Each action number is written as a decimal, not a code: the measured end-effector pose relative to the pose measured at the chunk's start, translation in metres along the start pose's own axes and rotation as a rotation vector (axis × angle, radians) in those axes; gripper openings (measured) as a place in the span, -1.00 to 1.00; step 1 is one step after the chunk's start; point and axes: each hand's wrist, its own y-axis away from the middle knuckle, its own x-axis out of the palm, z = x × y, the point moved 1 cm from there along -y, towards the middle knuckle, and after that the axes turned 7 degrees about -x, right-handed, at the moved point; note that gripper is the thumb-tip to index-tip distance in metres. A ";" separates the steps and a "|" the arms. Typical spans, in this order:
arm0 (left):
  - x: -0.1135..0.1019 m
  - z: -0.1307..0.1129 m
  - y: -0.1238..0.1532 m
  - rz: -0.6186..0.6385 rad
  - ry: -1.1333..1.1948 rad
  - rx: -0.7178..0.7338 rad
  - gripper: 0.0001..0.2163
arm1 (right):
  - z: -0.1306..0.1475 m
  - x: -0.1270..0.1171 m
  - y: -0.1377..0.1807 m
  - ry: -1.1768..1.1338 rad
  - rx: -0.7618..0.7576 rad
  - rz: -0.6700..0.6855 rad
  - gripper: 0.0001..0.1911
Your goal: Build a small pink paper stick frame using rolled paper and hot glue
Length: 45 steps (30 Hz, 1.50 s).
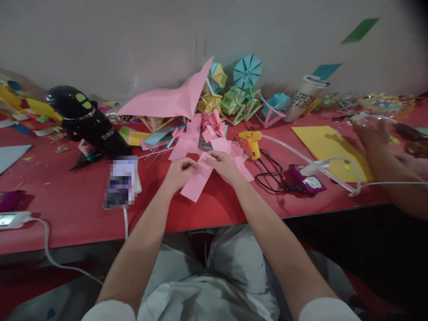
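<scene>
Both my hands hold a pink paper strip (198,180) over the red table (73,205). My left hand (179,173) pinches its left edge, fingers curled closed. My right hand (224,166) grips the strip's upper end, fingers also closed on the paper. Just beyond my hands lie more pink paper pieces (190,140) and a large pink sheet (170,100) that rises toward the wall.
A yellow glue gun (250,141) with a black cord lies right of my hands. A black bottle (85,118), a phone (121,183), folded paper shapes (234,96), a white cup (304,99) and a yellow sheet (329,149) are around. Another person's arm (384,162) reaches in at right.
</scene>
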 end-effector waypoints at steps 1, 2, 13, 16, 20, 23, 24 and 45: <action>0.000 0.000 0.000 0.001 0.002 0.008 -0.86 | 0.000 0.000 0.001 0.004 0.012 0.017 -0.65; 0.000 -0.001 0.000 0.002 0.005 0.020 -0.86 | 0.000 0.001 0.002 0.000 0.026 0.028 -0.66; 0.003 0.004 -0.002 0.004 -0.003 0.084 -0.88 | 0.000 0.005 0.003 -0.065 0.035 0.015 -0.70; 0.004 0.004 -0.002 0.004 0.013 0.095 -0.86 | -0.001 0.005 0.003 -0.039 0.031 -0.006 -0.70; 0.004 0.004 -0.002 0.015 0.024 0.115 -0.87 | 0.000 0.005 0.003 -0.045 -0.005 0.003 -0.75; 0.004 0.003 -0.002 0.019 0.018 0.109 -0.90 | 0.000 0.006 0.003 -0.043 -0.014 -0.009 -0.78; 0.004 0.003 -0.002 0.018 0.019 0.103 -0.91 | 0.000 0.006 0.003 -0.036 -0.013 -0.021 -0.78; 0.006 0.000 -0.002 -0.020 0.030 0.144 -0.87 | -0.004 0.005 0.001 0.060 -0.097 -0.015 -0.72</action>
